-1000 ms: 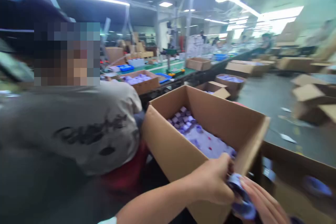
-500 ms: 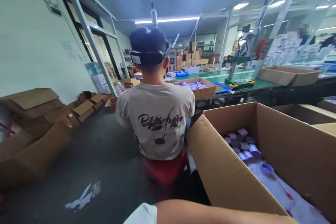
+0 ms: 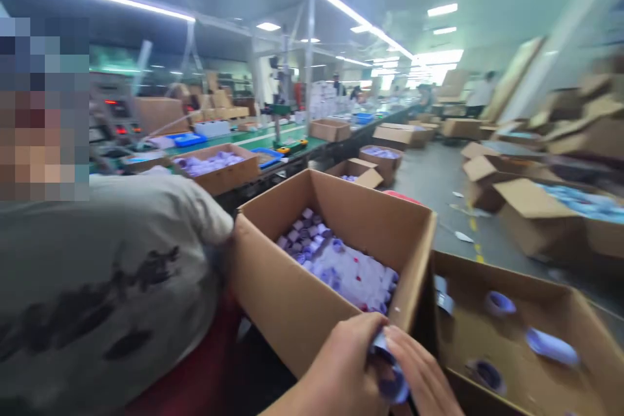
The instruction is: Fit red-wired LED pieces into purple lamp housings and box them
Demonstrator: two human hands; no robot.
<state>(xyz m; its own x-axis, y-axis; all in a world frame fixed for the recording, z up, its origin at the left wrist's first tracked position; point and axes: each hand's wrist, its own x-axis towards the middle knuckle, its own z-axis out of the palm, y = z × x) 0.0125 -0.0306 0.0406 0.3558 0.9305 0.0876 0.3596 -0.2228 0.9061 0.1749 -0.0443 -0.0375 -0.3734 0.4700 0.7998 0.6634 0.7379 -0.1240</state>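
Observation:
At the bottom, my left hand (image 3: pixel 348 361) is closed on a shiny purple cylindrical piece (image 3: pixel 390 374). Against the right side of this piece lie the fingers of my right hand (image 3: pixel 423 374), also closed on it. Both hands are at the near edge of a tall open cardboard box (image 3: pixel 287 302). Inside that box are many purple-white cylinders (image 3: pixel 307 234) and a pale layer with small red bits. A lower box (image 3: pixel 463 286) on the right holds several loose purple rings and cylinders.
A person in a grey shirt (image 3: pixel 146 260) is close on the left. Behind, a green workbench (image 3: pixel 248 136) carries a box of purple parts (image 3: pixel 214 172) and blue trays. More cardboard boxes (image 3: pixel 546 221) line the right side.
The view has swung right, so the person now stands at the left edge. Both my hands, holding the purple piece, have come into view; before, only a forearm showed.

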